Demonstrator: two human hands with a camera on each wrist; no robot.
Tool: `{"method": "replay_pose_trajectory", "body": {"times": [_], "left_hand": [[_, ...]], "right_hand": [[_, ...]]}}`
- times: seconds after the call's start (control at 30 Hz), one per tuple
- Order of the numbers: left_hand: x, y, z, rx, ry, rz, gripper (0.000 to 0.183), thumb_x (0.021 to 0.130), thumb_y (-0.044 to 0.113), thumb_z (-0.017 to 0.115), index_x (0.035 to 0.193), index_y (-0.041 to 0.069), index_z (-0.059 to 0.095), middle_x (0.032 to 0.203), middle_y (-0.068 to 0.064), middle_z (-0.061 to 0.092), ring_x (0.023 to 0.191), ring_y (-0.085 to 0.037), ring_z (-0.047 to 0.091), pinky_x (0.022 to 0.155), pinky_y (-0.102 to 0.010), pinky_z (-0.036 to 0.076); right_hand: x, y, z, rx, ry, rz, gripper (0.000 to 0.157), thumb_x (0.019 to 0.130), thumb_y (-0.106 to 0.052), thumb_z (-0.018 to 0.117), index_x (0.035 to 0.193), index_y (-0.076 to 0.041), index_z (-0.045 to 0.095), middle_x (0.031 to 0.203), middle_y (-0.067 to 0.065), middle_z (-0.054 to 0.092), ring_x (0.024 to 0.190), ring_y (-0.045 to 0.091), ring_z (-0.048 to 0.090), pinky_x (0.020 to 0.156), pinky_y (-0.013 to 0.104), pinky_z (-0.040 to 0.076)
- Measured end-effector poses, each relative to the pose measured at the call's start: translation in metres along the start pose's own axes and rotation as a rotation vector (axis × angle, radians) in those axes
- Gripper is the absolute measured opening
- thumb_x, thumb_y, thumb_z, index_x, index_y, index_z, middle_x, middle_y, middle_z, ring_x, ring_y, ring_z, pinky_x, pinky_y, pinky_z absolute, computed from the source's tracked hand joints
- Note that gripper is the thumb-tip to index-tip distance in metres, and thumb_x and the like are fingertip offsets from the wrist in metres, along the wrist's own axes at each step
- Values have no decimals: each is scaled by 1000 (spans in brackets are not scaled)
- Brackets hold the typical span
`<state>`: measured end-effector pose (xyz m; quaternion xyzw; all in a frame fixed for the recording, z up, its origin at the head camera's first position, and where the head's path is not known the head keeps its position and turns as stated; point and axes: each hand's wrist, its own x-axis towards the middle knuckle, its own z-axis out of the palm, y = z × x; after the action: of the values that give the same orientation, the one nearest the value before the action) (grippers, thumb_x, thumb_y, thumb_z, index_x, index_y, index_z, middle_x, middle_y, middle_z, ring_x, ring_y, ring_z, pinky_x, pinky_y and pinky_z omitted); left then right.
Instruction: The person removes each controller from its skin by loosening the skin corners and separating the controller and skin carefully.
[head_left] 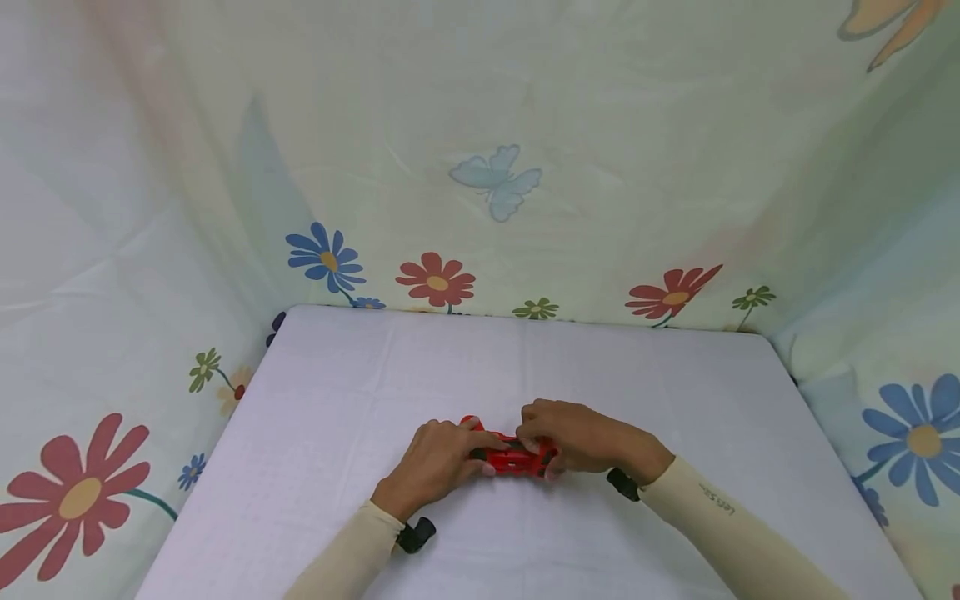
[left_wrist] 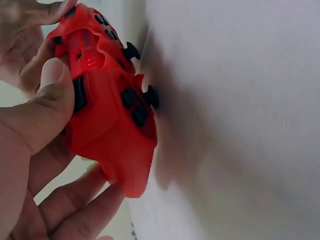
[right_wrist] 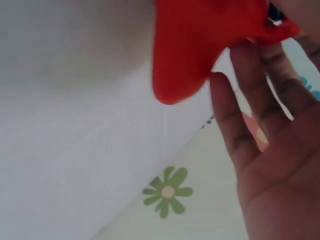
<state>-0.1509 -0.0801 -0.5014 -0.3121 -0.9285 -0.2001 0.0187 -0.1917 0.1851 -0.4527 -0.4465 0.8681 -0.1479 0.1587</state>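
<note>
A red game controller (head_left: 513, 458) with black buttons and thumbsticks is held between both hands just above the white table. My left hand (head_left: 442, 454) grips one end; in the left wrist view its thumb (left_wrist: 55, 90) lies along the shoulder-button edge and its fingers reach round the handle. My right hand (head_left: 581, 437) pinches the other end, fingers bent. From the right wrist, some fingers (right_wrist: 240, 115) touch the back of the red handle (right_wrist: 182, 65). The controller's red outer layer has a wavy edge near the middle. The thumbsticks face the table in the left wrist view.
A white cloth covers the table (head_left: 360, 392). Floral curtains (head_left: 600, 167) hang behind it and along both sides. Each wrist carries a small black camera, such as the left one (head_left: 416, 535).
</note>
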Motion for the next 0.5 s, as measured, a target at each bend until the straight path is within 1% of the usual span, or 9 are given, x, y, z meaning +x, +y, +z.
{"method": "replay_pose_trajectory", "body": {"times": [0.13,0.27,0.43,0.5], "left_hand": [[1,-3,-2,-13,-27,-13,39,87,45,86,124,37,78,90,9,74,59,-5,46,62,-23,39],[4,-4,-3,-14,-44,-9,41,87,45,85,126,36,78,85,9,75,57,-5,44,58,-22,36],[6,-3,-6,2,-51,7,40,87,47,84,126,37,78,92,10,79,57,-5,44,57,-21,36],[7,-2,-6,4,-52,13,43,86,48,85,126,36,78,98,10,80,59,-3,46,58,-21,37]], "right_hand": [[-3,3,6,18,60,14,42,80,-19,95,78,-24,53,91,-16,55,92,3,51,73,22,45],[-10,8,14,35,140,38,41,80,-19,95,77,-26,54,94,-17,55,95,3,51,77,26,48],[-21,14,27,87,245,47,39,78,-19,96,85,-28,59,99,-17,58,99,2,54,83,32,54],[-23,16,32,105,271,37,41,76,-21,98,89,-28,59,101,-17,58,99,2,55,83,32,55]]}}
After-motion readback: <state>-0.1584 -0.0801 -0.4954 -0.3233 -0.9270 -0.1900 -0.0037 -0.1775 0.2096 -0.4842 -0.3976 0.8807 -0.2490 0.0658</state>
